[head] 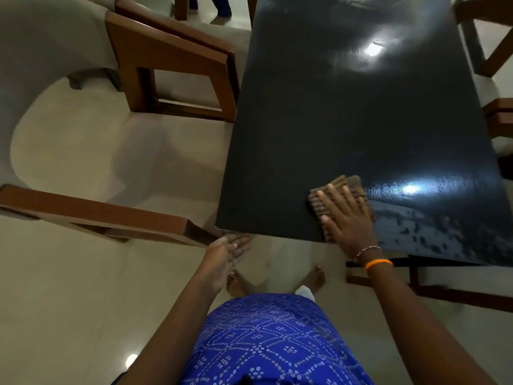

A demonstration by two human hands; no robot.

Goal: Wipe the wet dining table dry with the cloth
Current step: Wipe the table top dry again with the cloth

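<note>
The black dining table (347, 120) runs away from me, glossy under lamp reflections. Water patches and droplets (433, 232) cover its near right corner. A brown striped cloth (351, 183) lies flat near the table's front edge. My right hand (347, 218) presses on it with straight, spread fingers. My left hand (229, 252) hovers palm up just below the table's near left corner, fingers relaxed and holding nothing.
A wooden chair with grey cushions (172, 65) stands left of the table, another wooden armrest (97, 212) nearer me. More chairs (497, 112) line the right side. A chair frame (422, 290) sits under the near right edge. Someone's legs (219, 6) show at the far end.
</note>
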